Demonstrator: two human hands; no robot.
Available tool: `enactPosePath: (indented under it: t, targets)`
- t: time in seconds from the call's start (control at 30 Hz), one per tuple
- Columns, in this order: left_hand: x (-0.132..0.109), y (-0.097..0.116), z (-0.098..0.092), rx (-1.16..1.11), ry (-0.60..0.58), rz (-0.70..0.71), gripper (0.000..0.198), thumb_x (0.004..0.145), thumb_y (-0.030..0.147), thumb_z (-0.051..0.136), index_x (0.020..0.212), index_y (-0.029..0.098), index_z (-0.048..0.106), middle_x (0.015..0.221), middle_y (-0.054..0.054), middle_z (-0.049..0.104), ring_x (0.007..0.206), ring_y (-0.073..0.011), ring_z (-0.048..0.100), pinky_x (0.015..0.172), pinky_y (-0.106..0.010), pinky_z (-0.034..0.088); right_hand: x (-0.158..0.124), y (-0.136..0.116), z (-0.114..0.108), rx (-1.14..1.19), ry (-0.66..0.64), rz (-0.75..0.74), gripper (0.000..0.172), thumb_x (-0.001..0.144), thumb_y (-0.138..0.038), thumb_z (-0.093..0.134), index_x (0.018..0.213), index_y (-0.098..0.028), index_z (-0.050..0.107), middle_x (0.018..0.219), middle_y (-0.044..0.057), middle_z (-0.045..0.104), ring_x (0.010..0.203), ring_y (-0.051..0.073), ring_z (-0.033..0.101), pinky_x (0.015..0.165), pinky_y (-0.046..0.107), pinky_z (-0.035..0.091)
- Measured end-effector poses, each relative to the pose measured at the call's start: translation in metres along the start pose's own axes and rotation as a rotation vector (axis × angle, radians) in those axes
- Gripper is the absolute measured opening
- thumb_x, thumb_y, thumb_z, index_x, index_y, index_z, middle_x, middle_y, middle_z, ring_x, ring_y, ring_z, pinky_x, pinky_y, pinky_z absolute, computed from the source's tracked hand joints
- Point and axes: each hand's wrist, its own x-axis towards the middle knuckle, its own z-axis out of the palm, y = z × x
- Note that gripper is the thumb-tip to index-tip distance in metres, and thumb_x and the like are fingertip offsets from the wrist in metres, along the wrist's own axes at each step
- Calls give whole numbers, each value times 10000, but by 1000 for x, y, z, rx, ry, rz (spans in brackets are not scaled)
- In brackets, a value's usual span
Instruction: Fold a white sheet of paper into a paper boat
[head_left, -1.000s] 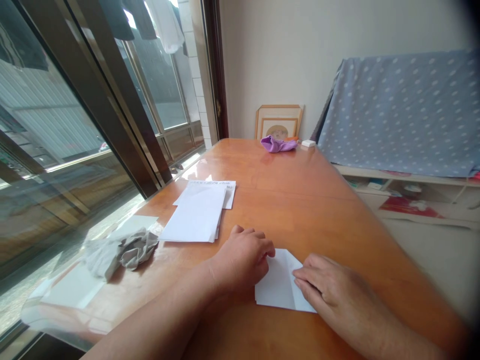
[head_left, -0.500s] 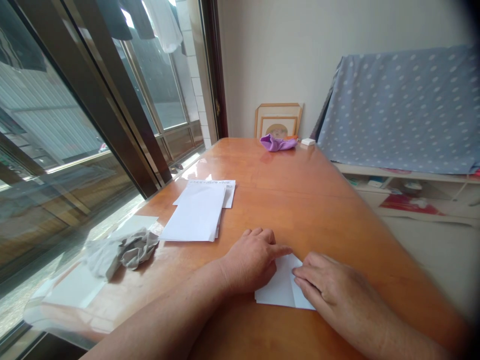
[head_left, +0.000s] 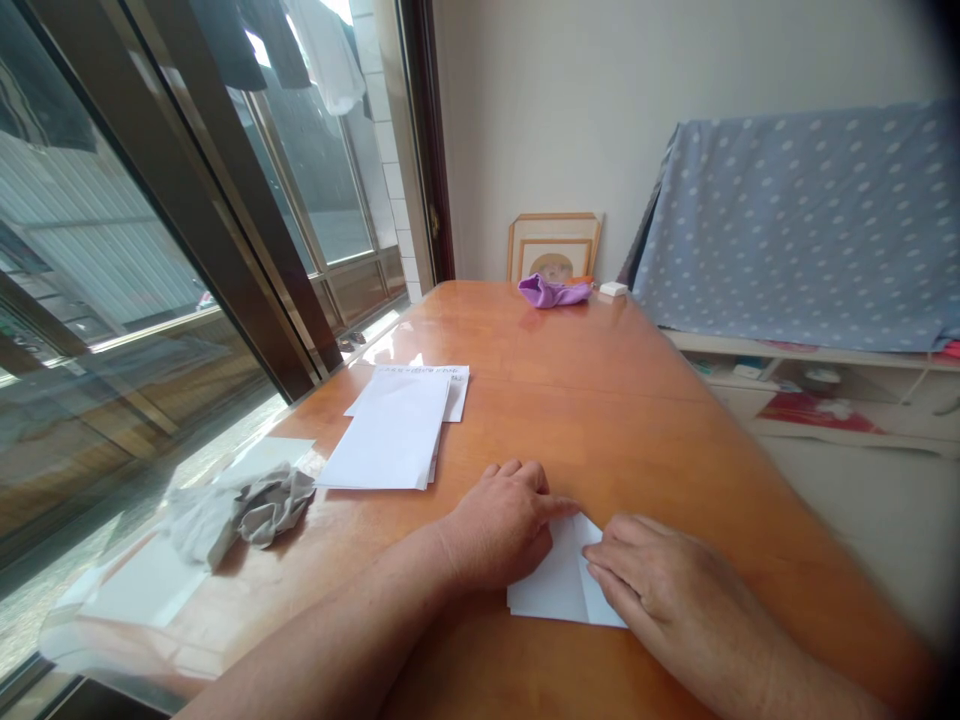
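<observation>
Head view only: a folded white paper point(head_left: 551, 585) lies flat on the orange wooden table point(head_left: 600, 420), in front of the person and between the two hands, low centre of the view. Long axis seems to run left-right along its near edge, though the hands hide part of it, with a diagonal flap rising to a point at the far side. Right hand point(head_left: 660, 585) is nearer and partly on top, fingers point(head_left: 611, 570) together, lightly curled, pressing down on the paper's right part, no pinch visible. Left hand point(head_left: 499, 530) sits just left of the paper, mostly open, palm down, index finger point(head_left: 559, 507) stretched right with its tip at the far point of the paper, not gripping. Left forearm point(head_left: 337, 620) comes in from the lower left, right forearm point(head_left: 780, 660) from the lower right. Left of the left hand, a stack of white paper sheets point(head_left: 390, 435) sits on a printed sheet point(head_left: 420, 385), with a crumpled grey cloth point(head_left: 255, 510) nearer the glass door point(head_left: 172, 250). Table runs on well past the right hand to its right edge, near edge out of view. Far end has a purple cloth point(head_left: 551, 292) and a small white block point(head_left: 613, 289), with a framed picture point(head_left: 553, 248) behind them
</observation>
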Motion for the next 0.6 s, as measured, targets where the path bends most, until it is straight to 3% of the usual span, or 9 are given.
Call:
enactPosePath:
  t: [0.6]
  targets:
    - [1,2,2,-33,14,-49,485,841,175,546,1269,366,670,1038,-50,572,947,-223,542,864,-358,438,-3,-7,-8,-99,-36,-38,229,945,-152,485,823,-236,659,835,25,624,775,197,581,680,329,381]
